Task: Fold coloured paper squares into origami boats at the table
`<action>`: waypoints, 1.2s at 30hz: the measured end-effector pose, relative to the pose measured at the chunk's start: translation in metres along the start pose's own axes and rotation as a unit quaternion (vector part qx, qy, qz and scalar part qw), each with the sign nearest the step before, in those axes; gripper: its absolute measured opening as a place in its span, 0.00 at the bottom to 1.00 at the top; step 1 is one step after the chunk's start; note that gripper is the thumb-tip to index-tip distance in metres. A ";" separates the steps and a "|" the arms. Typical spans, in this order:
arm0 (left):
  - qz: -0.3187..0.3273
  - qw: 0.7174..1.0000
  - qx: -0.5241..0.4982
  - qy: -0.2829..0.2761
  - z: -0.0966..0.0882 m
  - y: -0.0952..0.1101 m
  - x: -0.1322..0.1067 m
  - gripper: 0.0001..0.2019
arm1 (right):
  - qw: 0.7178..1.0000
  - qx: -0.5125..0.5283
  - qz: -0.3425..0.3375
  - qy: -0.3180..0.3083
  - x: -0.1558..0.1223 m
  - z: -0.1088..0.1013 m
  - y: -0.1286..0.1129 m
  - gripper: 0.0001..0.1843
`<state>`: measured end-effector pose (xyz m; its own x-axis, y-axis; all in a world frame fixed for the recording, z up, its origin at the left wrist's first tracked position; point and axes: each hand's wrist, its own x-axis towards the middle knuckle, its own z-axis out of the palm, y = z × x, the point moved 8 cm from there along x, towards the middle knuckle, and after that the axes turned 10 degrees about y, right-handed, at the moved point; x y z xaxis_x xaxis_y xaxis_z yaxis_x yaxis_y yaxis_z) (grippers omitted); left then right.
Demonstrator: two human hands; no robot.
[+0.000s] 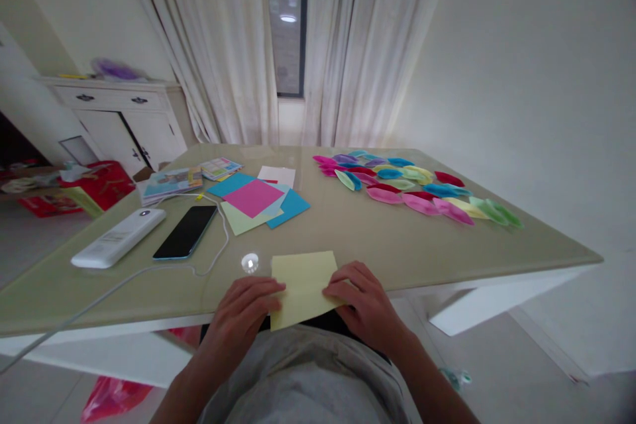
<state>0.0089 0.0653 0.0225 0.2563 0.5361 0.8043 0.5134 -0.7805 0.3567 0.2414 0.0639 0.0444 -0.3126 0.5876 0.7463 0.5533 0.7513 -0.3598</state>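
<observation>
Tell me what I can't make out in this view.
All in the head view:
- Underside of the yellow paper: faces away from the camera.
- Sheets beneath the pink square: partly covered by it.
- One end of the white cable: cut off by the left edge.
- Print on the booklets: too small and blurred.
- Markings on the white device: too faint and blurred.

Pale curtains (223, 46) flank a narrow window (287, 56) (a bright light (287, 18) shows in its glass); a white cabinet (154, 129) stands left, a plain wall (521, 79) rises right, and pale tiled floor (497, 371) lies below.
</observation>
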 end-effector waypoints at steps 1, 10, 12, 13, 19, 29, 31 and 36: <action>0.016 1.000 0.001 -0.015 0.001 0.003 -0.002 0.11 | 1.000 0.003 -0.006 -0.020 -0.001 0.001 -0.003 0.14; 0.000 0.995 0.086 -0.046 0.014 0.013 0.001 0.09 | 0.992 0.021 0.061 -0.111 -0.003 0.013 0.003 0.07; -0.023 0.994 0.103 -0.031 0.016 0.008 0.004 0.09 | 0.990 0.016 0.096 -0.101 -0.001 0.015 0.009 0.10; -0.035 0.993 0.111 -0.022 0.017 0.005 0.006 0.10 | 0.989 0.010 0.113 -0.096 0.000 0.017 0.012 0.11; -0.075 0.987 0.144 -0.013 0.025 -0.004 0.015 0.11 | 0.982 -0.039 0.169 -0.081 0.008 0.021 0.025 0.11; -0.065 0.984 0.162 -0.036 0.029 -0.002 0.011 0.09 | 0.976 -0.052 0.203 -0.058 0.011 0.020 0.042 0.12; -0.046 0.984 0.164 -0.046 0.030 0.003 0.010 0.07 | 0.976 -0.057 0.204 -0.058 0.010 0.021 0.042 0.12; -0.009 0.983 0.177 -0.039 0.029 0.017 0.001 0.11 | 0.975 -0.069 0.203 -0.054 0.007 0.021 0.040 0.13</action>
<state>0.0416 0.0618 0.0162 0.2999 0.5829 0.7552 0.7681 -0.6171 0.1713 0.2448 0.1044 0.0239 -0.1218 0.8621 0.4920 0.7446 0.4071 -0.5291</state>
